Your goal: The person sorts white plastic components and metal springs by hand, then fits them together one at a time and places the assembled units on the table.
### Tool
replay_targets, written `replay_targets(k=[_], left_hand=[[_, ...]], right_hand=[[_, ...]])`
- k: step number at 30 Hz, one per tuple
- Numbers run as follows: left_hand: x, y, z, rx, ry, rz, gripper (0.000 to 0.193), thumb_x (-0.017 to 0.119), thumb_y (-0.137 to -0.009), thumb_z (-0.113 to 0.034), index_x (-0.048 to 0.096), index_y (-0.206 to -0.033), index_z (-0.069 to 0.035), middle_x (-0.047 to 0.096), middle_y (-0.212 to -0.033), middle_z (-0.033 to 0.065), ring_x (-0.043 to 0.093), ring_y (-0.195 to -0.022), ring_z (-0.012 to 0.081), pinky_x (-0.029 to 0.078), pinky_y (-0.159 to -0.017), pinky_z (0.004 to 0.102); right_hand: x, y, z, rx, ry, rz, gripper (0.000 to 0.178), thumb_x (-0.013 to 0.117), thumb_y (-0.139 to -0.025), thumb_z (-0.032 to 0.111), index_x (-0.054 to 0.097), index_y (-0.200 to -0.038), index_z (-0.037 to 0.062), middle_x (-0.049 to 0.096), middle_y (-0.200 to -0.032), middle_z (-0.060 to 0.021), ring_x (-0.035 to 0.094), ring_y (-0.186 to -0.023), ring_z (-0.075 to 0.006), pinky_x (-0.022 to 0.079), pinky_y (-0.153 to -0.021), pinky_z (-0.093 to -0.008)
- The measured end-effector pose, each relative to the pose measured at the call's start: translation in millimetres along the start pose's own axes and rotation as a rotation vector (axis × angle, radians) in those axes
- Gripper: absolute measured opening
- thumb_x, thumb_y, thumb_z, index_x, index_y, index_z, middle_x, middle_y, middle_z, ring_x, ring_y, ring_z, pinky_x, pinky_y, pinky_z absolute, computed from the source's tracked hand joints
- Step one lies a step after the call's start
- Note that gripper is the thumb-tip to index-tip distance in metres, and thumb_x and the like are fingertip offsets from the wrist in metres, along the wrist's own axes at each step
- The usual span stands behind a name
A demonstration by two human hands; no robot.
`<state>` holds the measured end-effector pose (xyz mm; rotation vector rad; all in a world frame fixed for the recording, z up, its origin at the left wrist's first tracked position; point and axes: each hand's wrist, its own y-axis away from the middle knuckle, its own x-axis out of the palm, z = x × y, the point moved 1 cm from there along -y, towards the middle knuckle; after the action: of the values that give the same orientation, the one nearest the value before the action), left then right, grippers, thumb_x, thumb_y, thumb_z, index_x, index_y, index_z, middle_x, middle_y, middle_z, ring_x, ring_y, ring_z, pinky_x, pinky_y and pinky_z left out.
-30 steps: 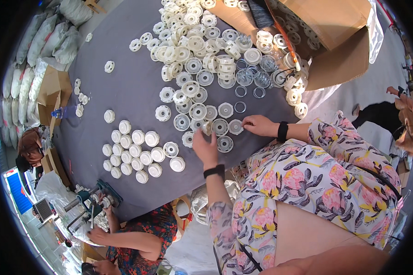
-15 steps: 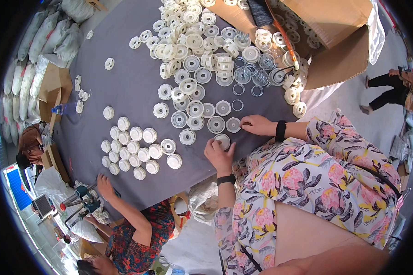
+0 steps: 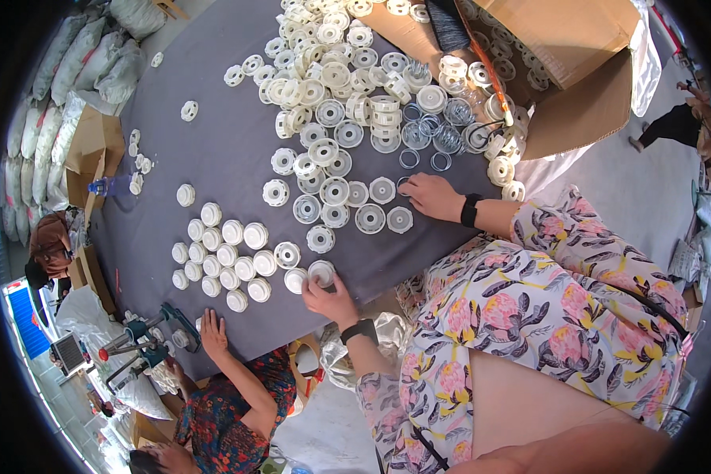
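My left hand (image 3: 332, 302) has its fingers closed round the edge of a white round plastic part (image 3: 321, 272). That part stands at the table's near edge, beside another white round part (image 3: 295, 280). Further right, my right hand (image 3: 436, 197) lies low over the table, its fingertips pinching a thin metal ring (image 3: 404, 183). Just left of it are a white notched disc (image 3: 382, 189) and, nearer me, another notched disc (image 3: 400, 220). Two loose metal rings, one of them a shiny ring (image 3: 440, 161), lie beyond the right hand.
Stacked white caps (image 3: 227, 254) stand in a group at left. A heap of white plastic wheels (image 3: 336, 75) and metal springs (image 3: 449, 136) fills the far side. A cardboard box (image 3: 584, 110) with a brush (image 3: 448, 28) is at far right. A co-worker's hand (image 3: 213, 336) rests near a hand press (image 3: 134, 347).
My left hand has moved left with the white round part to the group of caps. My right hand has shifted away from the notched disc to the metal ring. The co-worker's hand moved right.
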<state>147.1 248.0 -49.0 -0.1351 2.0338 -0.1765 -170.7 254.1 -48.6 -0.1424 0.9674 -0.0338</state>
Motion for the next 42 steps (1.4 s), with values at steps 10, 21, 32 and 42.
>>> replay_targets(k=[10,21,32,42], left_hand=[[31.5,16.5,-61.6,0.244,0.167,0.129,0.033,0.069,-0.073,-0.017,0.059,-0.103,-0.009,0.052,-0.116,0.0137,0.044,-0.109,0.0331,0.031,-0.095,0.0454],[32.7,23.9,-73.6,0.438,0.17,0.306,0.022,0.066,-0.073,-0.014,0.059,-0.093,-0.009,0.058,-0.099,0.0062,0.052,-0.098,0.0251,0.034,-0.091,0.0428],[37.7,40.6,-84.4,0.489,0.37,0.424,0.025,0.063,-0.07,-0.009,0.058,-0.095,-0.007,0.056,-0.097,0.0085,0.052,-0.096,0.0276,0.037,-0.086,0.0435],[69.1,21.7,-122.0,0.65,0.143,0.518,0.028,0.057,-0.074,-0.005,0.058,-0.102,-0.006,0.05,-0.119,0.017,0.048,-0.11,0.0357,0.042,-0.087,0.0444]], right_hand=[[18.2,-22.7,44.9,-0.205,-0.227,0.073,0.012,0.059,-0.076,0.012,0.06,-0.087,0.0066,0.057,-0.087,-0.0063,0.055,-0.086,-0.0246,0.048,-0.073,-0.0342],[30.3,-18.5,65.9,-0.345,-0.236,0.184,0.01,0.058,-0.077,0.016,0.06,-0.084,0.0089,0.055,-0.08,-0.0041,0.055,-0.081,-0.0222,0.048,-0.068,-0.0345],[44.2,-17.5,61.1,-0.157,-0.328,0.328,0.017,0.052,-0.079,0.01,0.062,-0.093,0.0084,0.062,-0.093,-0.0075,0.06,-0.089,-0.025,0.05,-0.07,-0.0381],[-5.8,-7.0,13.8,0.191,-0.394,0.169,0.017,0.051,-0.084,0.016,0.062,-0.094,0.0087,0.061,-0.088,-0.0088,0.059,-0.085,-0.0273,0.047,-0.074,-0.0364]])
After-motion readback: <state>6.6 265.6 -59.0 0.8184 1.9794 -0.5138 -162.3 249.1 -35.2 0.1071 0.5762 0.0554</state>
